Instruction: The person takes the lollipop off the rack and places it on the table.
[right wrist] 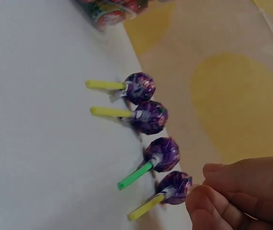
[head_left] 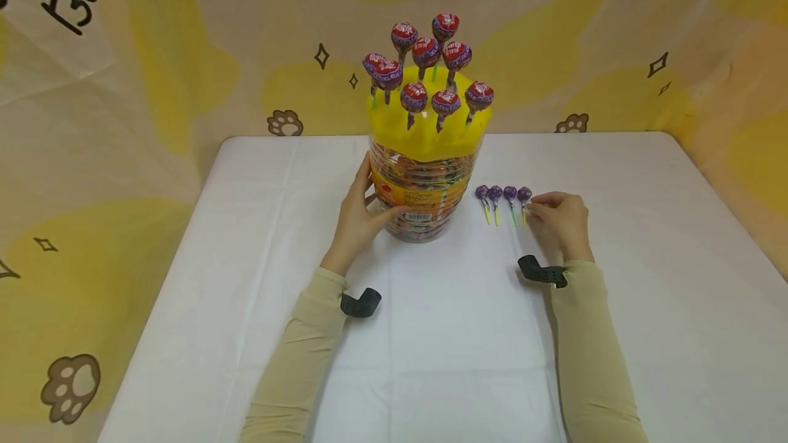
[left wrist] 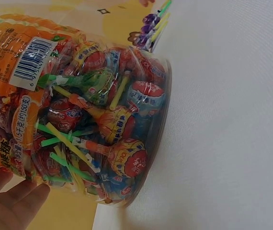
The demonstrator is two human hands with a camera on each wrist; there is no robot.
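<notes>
A big clear plastic candy jar [head_left: 425, 173] stands on the white table, full of wrapped lollipops [left wrist: 127, 158]. Several red-and-purple lollipops [head_left: 425, 52] stick up from its yellow top [head_left: 425, 139]. My left hand [head_left: 363, 214] grips the jar's left side, thumb across the front; its fingers [left wrist: 17, 201] show at the label's edge. To the right of the jar, several purple lollipops [head_left: 495, 193] lie in a row with yellow and green sticks toward me. At the row's right end, my right hand [head_left: 563, 217] pinches the edge of the outermost lollipop [right wrist: 175, 187] between thumb and fingertips.
The white table [head_left: 455, 347] stretches toward me and to both sides. Behind it hangs a yellow patterned cloth [head_left: 295, 12] with paw prints. Each wrist wears a black camera mount [head_left: 362, 303].
</notes>
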